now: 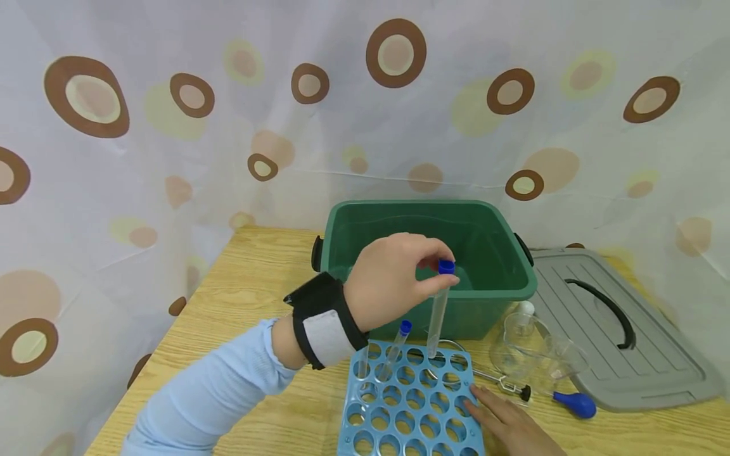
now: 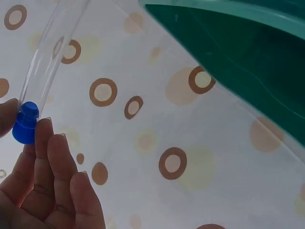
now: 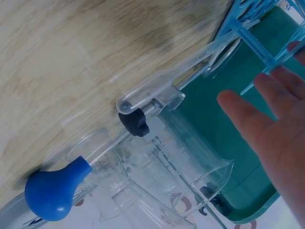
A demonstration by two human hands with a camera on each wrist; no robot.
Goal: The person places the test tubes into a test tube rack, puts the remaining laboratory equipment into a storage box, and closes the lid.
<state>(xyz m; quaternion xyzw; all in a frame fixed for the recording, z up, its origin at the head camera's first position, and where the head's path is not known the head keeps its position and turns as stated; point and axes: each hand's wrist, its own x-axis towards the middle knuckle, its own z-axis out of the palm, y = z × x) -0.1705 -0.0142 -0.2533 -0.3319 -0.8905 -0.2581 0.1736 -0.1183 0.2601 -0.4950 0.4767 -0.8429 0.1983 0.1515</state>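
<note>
Thumb and fingers of my left hand (image 1: 393,272) pinch a clear test tube (image 1: 438,316) by its blue cap (image 1: 447,266). That tube hangs nearly upright, its lower end at a hole in the far row of the blue test tube rack (image 1: 379,408). In the left wrist view, the blue cap (image 2: 26,123) sits between thumb and fingertips. Another capped tube (image 1: 393,351) leans in the rack, with a further clear tube (image 1: 363,361) left of it. My right hand (image 1: 510,424) rests its extended fingers on the rack's right edge.
Behind the rack stands a green bin (image 1: 428,310). Its grey lid (image 1: 616,329) lies to the right. Between them are clear glass vessels (image 1: 527,348), a metal clamp with a black knob (image 1: 525,392), a blue rubber bulb (image 1: 578,404) and a plastic dropper (image 3: 157,86).
</note>
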